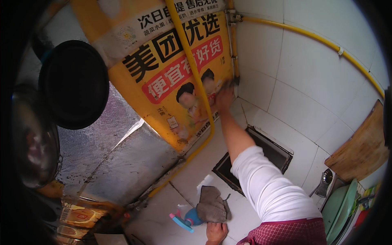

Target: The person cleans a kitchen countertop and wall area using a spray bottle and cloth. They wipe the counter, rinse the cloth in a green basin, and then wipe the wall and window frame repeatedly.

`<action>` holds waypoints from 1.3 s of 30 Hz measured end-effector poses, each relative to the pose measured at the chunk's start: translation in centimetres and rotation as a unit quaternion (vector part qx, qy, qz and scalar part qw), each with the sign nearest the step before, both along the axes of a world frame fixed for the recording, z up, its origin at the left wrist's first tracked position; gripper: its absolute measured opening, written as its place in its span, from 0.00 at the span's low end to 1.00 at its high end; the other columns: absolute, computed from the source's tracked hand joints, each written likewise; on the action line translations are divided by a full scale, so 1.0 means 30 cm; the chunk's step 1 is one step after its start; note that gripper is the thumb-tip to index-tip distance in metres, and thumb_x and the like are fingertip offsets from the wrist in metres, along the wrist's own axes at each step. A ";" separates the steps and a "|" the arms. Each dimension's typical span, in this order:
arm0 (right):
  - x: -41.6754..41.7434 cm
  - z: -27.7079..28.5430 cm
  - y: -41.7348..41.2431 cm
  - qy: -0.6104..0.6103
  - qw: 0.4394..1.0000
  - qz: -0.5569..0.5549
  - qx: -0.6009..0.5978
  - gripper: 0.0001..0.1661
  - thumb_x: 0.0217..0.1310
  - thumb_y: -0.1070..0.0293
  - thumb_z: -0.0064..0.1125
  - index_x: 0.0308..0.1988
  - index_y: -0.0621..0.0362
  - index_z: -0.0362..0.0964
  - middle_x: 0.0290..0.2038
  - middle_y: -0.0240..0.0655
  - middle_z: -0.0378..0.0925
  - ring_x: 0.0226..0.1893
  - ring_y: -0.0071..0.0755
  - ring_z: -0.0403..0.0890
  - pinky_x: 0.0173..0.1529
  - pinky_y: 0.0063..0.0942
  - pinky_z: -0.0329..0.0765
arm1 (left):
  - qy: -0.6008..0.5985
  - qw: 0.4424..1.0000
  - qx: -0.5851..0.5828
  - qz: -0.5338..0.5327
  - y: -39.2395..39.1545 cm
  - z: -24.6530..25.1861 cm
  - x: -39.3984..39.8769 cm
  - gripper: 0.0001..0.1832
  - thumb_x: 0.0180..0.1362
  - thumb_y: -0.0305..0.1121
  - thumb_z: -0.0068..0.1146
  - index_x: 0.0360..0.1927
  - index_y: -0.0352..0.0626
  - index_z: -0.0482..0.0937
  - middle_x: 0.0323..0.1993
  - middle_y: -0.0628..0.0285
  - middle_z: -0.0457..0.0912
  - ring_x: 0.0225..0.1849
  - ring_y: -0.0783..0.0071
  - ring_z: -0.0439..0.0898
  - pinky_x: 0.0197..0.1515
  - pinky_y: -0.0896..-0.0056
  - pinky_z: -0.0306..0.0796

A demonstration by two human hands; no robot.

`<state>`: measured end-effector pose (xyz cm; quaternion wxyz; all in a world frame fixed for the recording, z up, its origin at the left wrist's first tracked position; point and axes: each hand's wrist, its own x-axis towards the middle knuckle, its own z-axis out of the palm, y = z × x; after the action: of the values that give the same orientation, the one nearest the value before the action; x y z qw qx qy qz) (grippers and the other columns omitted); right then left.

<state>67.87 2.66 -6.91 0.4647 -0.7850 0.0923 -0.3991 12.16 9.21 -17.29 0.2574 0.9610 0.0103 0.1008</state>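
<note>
My right hand (pixel 225 96) reaches up to the lower right of a yellow printed plastic sheet (pixel 131 101), by the wall corner. The hand is blurred, and a dark patch shows at its fingertips; I cannot tell if it is a held thing. My left hand (pixel 216 232) rests on the white tiled counter (pixel 153 217) with its fingers curled in, just below a grey-brown cloth (pixel 212 205). The cloth lies over part of a blue spray bottle (pixel 193 216) with a pink and blue trigger head. The bottle lies on its side.
A yellow pipe (pixel 199 82) runs down before the sheet and along the counter. Beneath my right forearm is a dark framed recess (pixel 269 150). A black pan (pixel 75 84) hangs left. At right are a wooden board (pixel 358 144) and a green basin (pixel 340 211).
</note>
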 end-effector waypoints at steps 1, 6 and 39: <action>-0.026 -0.078 -0.004 0.068 0.998 0.010 0.013 0.27 0.64 0.67 0.38 0.62 0.63 0.56 0.61 0.51 0.59 0.60 0.53 0.62 0.65 0.37 0.58 | -0.004 1.000 -0.012 -0.010 -0.001 0.001 0.007 0.12 0.47 0.27 0.53 0.36 0.35 0.76 0.36 0.43 0.74 0.38 0.44 0.72 0.45 0.49 0.67; -0.010 0.118 0.000 -0.029 0.988 0.108 0.104 0.31 0.62 0.64 0.39 0.63 0.65 0.54 0.66 0.53 0.47 0.65 0.54 0.53 0.67 0.39 0.53 | -0.016 0.999 0.000 -0.048 0.021 0.050 0.054 0.20 0.46 0.30 0.57 0.46 0.38 0.76 0.45 0.45 0.75 0.47 0.44 0.73 0.52 0.52 0.67; -0.255 0.052 -0.093 0.018 0.981 0.156 0.109 0.17 0.55 0.73 0.53 0.45 0.67 0.71 0.43 0.49 0.73 0.39 0.51 0.76 0.40 0.39 0.74 | 0.015 0.999 0.005 -0.027 0.008 0.051 0.050 0.20 0.47 0.29 0.57 0.46 0.40 0.77 0.45 0.47 0.76 0.46 0.46 0.74 0.49 0.52 0.68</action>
<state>60.23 -0.12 -5.36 0.6026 -0.7414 0.0202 -0.2946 13.68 9.44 -15.76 0.2547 0.9637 -0.0128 0.0793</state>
